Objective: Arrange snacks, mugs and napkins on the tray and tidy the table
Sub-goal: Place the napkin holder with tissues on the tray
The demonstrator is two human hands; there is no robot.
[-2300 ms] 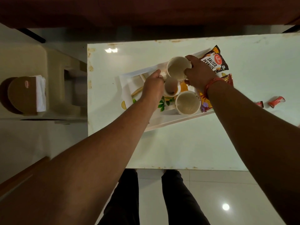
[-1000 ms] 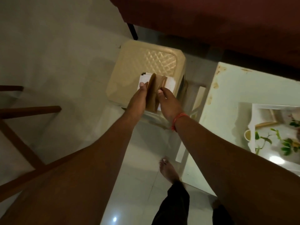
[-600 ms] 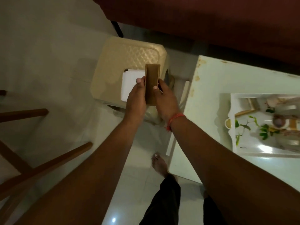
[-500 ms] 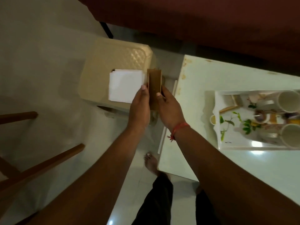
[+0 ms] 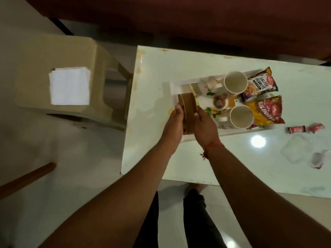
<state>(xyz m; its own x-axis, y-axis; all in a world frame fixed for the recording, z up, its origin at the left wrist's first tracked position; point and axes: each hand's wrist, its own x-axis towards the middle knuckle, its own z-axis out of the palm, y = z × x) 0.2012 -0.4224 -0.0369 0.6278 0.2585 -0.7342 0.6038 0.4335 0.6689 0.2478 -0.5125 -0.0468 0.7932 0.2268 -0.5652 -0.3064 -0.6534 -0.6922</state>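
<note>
Floor (image 5: pixel 59 176): was pale shiny tiles.
Table (image 5: pixel 223 158): was white and glossy.
Stool (image 5: pixel 100 72): was beige plastic, beside the table.
Light (image 5: pixel 258 141): made a bright spot on the table.

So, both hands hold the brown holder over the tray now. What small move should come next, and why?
Probably lower the brown holder onto the tray's bare left end: left hand and right hand hold it just above there, while mugs and snack packets fill the rest.
</note>
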